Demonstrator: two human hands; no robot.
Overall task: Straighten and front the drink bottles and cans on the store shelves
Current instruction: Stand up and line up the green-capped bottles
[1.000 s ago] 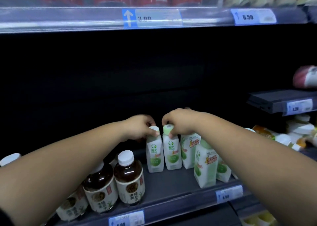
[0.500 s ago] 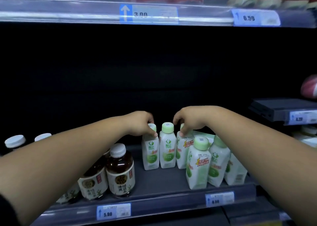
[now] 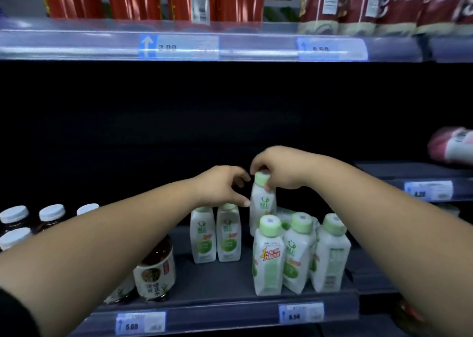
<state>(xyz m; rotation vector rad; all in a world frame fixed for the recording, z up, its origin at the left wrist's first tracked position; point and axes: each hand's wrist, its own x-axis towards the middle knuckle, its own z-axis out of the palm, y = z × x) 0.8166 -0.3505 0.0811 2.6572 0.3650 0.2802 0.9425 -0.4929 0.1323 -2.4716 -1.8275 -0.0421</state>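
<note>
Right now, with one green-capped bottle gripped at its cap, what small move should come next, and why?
Probably lower the tilted bottle into the bare spot right of the upright pair, label forward. The right hand grips its cap, it sits higher than its neighbours, and the left hand hovers open beside it.

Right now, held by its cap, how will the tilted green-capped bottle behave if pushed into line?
Likely top-heavy: the tilted bottle is tall and narrow, so a push high up could tip it into the front bottles. Its squarish body probably won't roll. The right hand grips only the cap, so it may swing.
</note>
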